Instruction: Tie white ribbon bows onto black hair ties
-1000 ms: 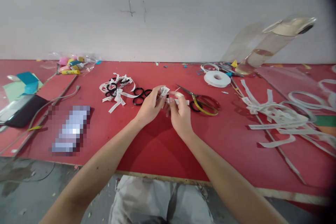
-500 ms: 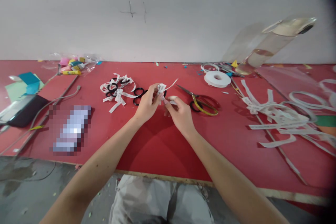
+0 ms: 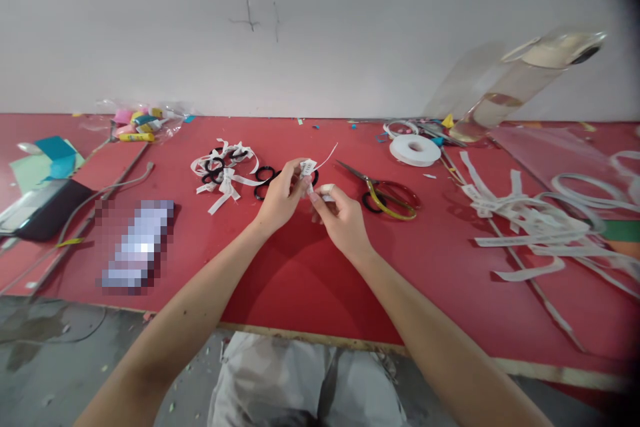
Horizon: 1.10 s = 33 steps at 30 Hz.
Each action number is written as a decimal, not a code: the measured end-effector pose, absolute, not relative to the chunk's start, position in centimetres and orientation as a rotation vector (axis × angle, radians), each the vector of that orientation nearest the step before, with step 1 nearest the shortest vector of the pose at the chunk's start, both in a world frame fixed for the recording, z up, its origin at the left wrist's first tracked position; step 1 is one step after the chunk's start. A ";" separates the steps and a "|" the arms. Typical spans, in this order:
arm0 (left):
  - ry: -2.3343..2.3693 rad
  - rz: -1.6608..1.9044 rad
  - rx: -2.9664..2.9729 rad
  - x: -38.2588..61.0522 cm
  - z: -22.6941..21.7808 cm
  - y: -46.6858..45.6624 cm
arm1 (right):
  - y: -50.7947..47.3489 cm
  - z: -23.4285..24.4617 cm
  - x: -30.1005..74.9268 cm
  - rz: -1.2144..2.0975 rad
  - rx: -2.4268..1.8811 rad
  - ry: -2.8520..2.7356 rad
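Note:
Both hands meet above the middle of the red table [image 3: 310,273]. My left hand [image 3: 281,199] pinches a white printed ribbon strip [image 3: 309,166] together with a black hair ring [image 3: 314,177] that peeks out behind the fingers. My right hand [image 3: 340,213] is closed, its fingertips pinching the same ribbon from the right. One loose ribbon end [image 3: 328,154] sticks up and to the right. Just left of the hands lie black hair rings [image 3: 263,175] and a pile of rings tied with white ribbon bows [image 3: 223,169].
Scissors with red and yellow handles [image 3: 387,197] lie right of the hands, a white ribbon roll [image 3: 415,149] behind them. Cut ribbon strips [image 3: 525,223] spread at the right near a clear bottle [image 3: 505,90]. A dark pouch [image 3: 43,210], cable and coloured packets [image 3: 137,123] sit at left.
Both hands have sunk slightly and drawn closer to the table. The ribbon end that lay across the right fingers now points up and right.

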<state>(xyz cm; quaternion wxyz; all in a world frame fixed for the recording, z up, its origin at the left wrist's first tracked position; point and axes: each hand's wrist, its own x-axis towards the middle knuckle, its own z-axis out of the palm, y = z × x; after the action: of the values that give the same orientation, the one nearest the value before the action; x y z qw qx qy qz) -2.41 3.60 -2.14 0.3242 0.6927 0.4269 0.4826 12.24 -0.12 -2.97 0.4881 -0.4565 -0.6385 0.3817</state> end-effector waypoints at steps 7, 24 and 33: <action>1.113 1.198 1.872 -2.4 -1.9 3.3 | 0.7 -2.7 13.5 0.260 -1.181 -1.440; 1.352 0.910 2.222 -2.9 -1.4 3.1 | 0.9 -3.0 13.5 0.749 -1.117 -1.586; 1.373 0.908 2.173 -3.0 -1.4 3.5 | 1.3 -2.9 13.7 0.977 -1.054 -1.520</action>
<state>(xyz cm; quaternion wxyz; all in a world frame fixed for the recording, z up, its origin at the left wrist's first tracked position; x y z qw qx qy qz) -3.01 3.46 -1.44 0.2064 0.7800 0.4928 0.3259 13.75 1.33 -2.92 0.5013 -0.4360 -0.6287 0.4042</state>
